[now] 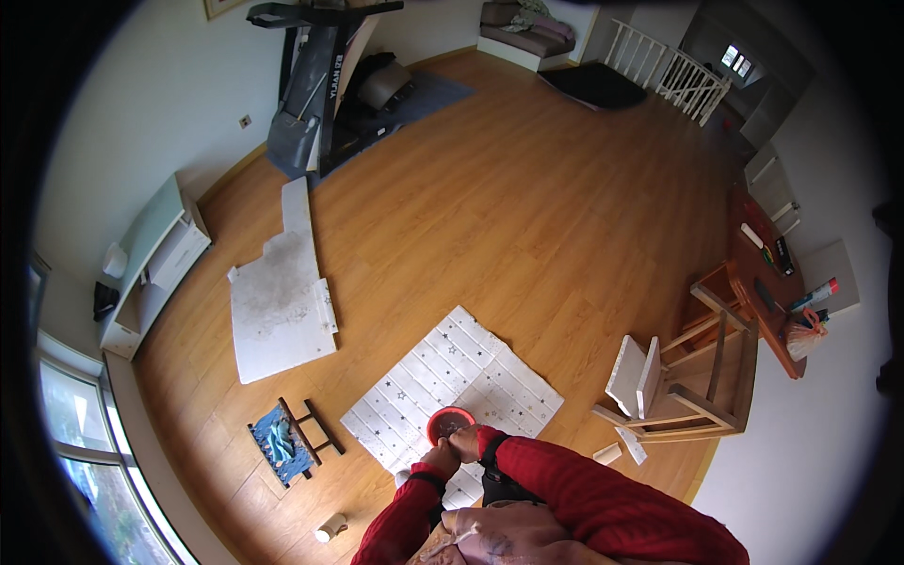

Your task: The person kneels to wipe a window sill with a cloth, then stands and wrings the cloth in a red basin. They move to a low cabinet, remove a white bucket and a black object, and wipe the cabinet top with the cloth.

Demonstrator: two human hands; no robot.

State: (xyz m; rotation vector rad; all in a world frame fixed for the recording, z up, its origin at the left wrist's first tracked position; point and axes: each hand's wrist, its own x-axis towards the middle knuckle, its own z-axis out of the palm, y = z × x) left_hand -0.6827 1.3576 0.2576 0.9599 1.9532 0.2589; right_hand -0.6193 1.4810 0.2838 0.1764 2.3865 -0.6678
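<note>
Both my hands are close together at the near rim of a red bowl-like container (pixel 449 412), with something dark in it that I cannot make out. My right hand (pixel 464 443) touches the rim, its fingers closed on the container's near right edge. My left hand (pixel 441 457) lies just below and beside it, fingers bent; whether it grips the rim too cannot be told. Beneath them, a white foam-like sheet with printed stars (pixel 452 360) lies on the wooden floor.
On the left are a stained white sheet (pixel 282 304), a small folding stool (pixel 282 445) with a blue cloth, a white roll (pixel 330 527) and a low cabinet (pixel 166 247). A folded treadmill (pixel 328 92) stands farther back. At right, an overturned wooden table (pixel 713 374) lies beside a red-brown table (pixel 756 275).
</note>
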